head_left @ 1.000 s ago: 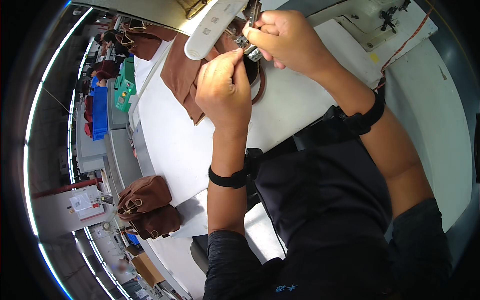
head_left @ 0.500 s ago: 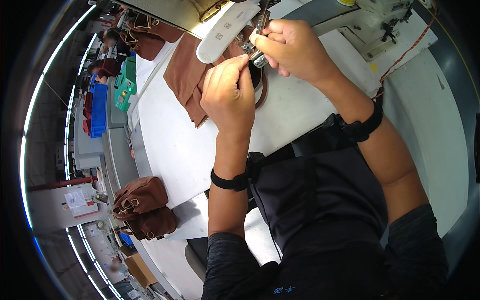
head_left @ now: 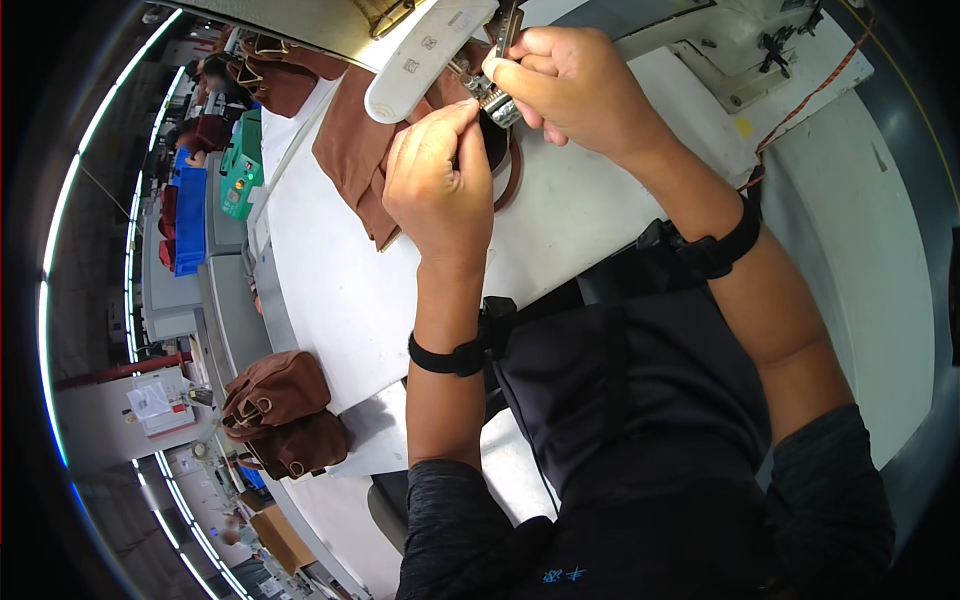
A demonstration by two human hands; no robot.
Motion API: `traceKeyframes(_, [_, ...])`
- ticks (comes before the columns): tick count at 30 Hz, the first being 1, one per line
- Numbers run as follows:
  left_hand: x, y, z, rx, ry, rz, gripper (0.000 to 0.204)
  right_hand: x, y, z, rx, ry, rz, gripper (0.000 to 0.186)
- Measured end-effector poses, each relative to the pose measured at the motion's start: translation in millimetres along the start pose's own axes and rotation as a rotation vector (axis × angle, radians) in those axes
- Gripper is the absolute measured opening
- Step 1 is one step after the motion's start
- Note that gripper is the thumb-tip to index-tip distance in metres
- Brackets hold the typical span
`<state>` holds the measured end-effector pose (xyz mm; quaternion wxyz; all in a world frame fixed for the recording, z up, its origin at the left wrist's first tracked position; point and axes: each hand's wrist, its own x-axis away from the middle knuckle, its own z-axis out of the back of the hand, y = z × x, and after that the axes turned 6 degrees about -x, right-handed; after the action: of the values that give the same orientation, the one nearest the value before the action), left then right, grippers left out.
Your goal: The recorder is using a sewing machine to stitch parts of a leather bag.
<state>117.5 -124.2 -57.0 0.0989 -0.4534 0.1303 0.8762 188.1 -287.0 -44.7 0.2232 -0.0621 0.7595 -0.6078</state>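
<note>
Close together, the left hand [head_left: 437, 182] and right hand [head_left: 575, 92] are at the metal machine parts [head_left: 500, 106].
Both are pinched narrow; whatever they grip is too small to tell. Brown material [head_left: 350, 150] lies on the white table [head_left: 325, 280], partly under the pale cover [head_left: 420, 68].

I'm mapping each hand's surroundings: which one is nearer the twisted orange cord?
Right. The right hand is left of the cord; the left hand is farther left.
</note>
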Motion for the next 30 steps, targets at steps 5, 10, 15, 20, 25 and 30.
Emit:
traceKeyframes(5, [-21.2,1.2,32.0,-0.089,-0.238,-0.058,0.012,2.7,0.0,-0.4,-0.06,-0.004,-0.025,0.023])
traceKeyframes(10, [-63.9,-44.9,21.1,-0.009,-0.526,-0.074,0.022,1.6,-2.8,0.4,-0.067,0.007,-0.088,0.025])
traceKeyframes(15, [-75.3,-74.0,19.0,-0.049,-0.689,-0.285,0.022,-0.1,-4.3,1.4,-0.054,0.007,-0.108,0.026])
traceKeyframes(20, [-73.1,-61.1,37.2,-0.075,-0.586,-0.395,0.022,0.9,-0.2,1.4,-0.053,0.002,-0.067,0.027])
traceKeyframes(25, [-66.6,-44.4,49.0,-0.097,-0.644,-0.281,0.03,0.0,2.3,-0.1,-0.069,0.0,-0.055,0.028])
traceKeyframes(30, [-60.6,-41.2,47.7,0.23,-0.874,0.231,0.036,0.3,7.1,-1.9,-0.081,0.019,-0.02,0.025])
